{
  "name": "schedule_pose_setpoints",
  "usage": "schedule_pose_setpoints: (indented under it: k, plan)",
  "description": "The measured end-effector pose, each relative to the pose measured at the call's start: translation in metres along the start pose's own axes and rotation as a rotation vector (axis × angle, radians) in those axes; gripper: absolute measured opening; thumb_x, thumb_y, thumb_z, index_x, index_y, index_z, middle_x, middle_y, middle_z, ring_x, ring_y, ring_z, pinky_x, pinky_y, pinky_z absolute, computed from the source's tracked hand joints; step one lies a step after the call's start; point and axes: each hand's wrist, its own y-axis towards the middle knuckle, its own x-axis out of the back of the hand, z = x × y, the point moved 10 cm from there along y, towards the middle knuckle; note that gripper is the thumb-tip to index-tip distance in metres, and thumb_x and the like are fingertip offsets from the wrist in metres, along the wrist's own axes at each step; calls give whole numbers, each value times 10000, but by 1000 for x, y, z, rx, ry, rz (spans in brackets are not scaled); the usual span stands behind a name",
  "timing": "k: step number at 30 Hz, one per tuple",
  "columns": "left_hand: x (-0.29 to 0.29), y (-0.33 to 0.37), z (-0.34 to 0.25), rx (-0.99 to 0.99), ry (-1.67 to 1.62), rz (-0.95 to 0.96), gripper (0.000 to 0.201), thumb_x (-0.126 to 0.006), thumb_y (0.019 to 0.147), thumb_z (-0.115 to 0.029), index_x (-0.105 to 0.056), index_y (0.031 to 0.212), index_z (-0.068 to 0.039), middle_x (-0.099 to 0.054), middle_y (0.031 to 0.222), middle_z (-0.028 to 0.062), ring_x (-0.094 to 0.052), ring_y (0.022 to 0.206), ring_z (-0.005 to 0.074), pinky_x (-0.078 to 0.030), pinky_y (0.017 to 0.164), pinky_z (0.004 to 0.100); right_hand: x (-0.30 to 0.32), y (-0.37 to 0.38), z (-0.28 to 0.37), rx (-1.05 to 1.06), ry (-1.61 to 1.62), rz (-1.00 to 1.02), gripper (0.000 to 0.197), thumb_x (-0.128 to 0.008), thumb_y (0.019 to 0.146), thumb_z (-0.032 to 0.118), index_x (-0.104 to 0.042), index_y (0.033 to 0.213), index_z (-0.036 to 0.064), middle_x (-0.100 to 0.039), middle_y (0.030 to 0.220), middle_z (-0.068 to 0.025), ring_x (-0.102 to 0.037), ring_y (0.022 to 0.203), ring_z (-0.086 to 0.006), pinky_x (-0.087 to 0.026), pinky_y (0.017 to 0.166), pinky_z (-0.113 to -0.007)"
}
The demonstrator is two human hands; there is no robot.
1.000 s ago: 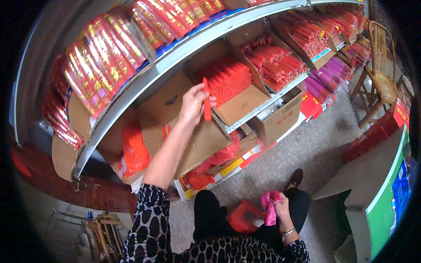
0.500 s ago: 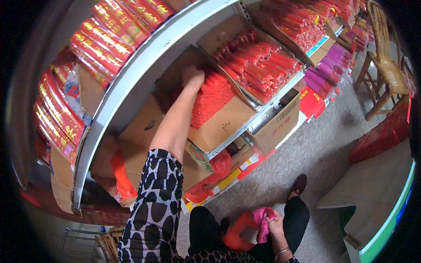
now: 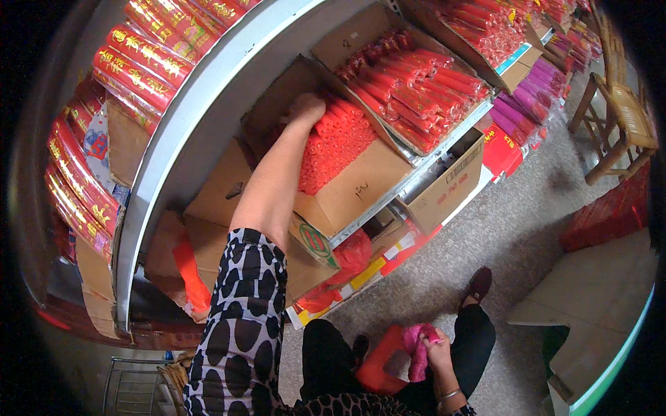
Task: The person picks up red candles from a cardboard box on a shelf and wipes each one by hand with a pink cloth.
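Note:
My left hand (image 3: 307,109) reaches into an open cardboard box (image 3: 355,186) on the shelf. The box holds a tight stack of thin red candle-like sticks (image 3: 331,156), their round ends showing. The back of the hand lies against the sticks at the far end of the stack, and its fingers are hidden from view. Low down by my knee, my right hand (image 3: 440,353) is closed round a crumpled pink cloth (image 3: 419,350). An orange-red plastic thing, perhaps a bag or stool, (image 3: 380,362) lies beside the cloth, its shape partly covered.
To the right, another box holds red plastic-wrapped bundles (image 3: 416,90). Purple bundles (image 3: 534,97) lie farther along. A white shelf edge (image 3: 163,163) curves past my left arm, with gold-printed red packs (image 3: 142,69) above. A bamboo chair (image 3: 617,118) and a cardboard panel (image 3: 590,298) stand at right.
The view has shifted slightly. My left hand stays at the far end of the stick stack, and my right hand keeps hold of the pink cloth.

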Motion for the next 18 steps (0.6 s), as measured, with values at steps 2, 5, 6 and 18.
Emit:
schedule_pose_setpoints:
  k: [2,5,6,18]
  plan:
    - [-2,4,9,-31,26,40,418,-410,850,-300,-479,1248,-195,-412,1343,73,-338,1264,311,-155,978,642,-3,-1,-1,-34,7,3,112,-615,766,-4,-600,866,43,-588,786,8,-536,734,-90,-435,686,-240]
    - [3,-5,-1,-87,42,-1,421,-405,854,-309,-472,1254,-194,-401,1351,75,-339,1264,309,-166,968,645,0,-2,1,-29,-11,-5,118,-611,768,1,-603,879,40,-591,796,8,-538,740,-91,-437,683,-240]
    - [5,-16,-18,-116,22,4,426,-404,855,-320,-470,1256,-193,-386,1361,77,-334,1266,308,-169,967,645,2,0,-2,3,9,-25,120,-610,768,3,-603,882,40,-592,799,8,-538,740,-90,-437,683,-240]
    - [24,-52,13,-52,-137,-28,642,-329,849,-558,-298,1361,-172,-247,1425,98,-215,1319,289,-176,992,630,-3,-5,8,-33,28,11,115,-632,773,19,-589,879,22,-601,790,13,-520,687,-72,-432,634,-224]
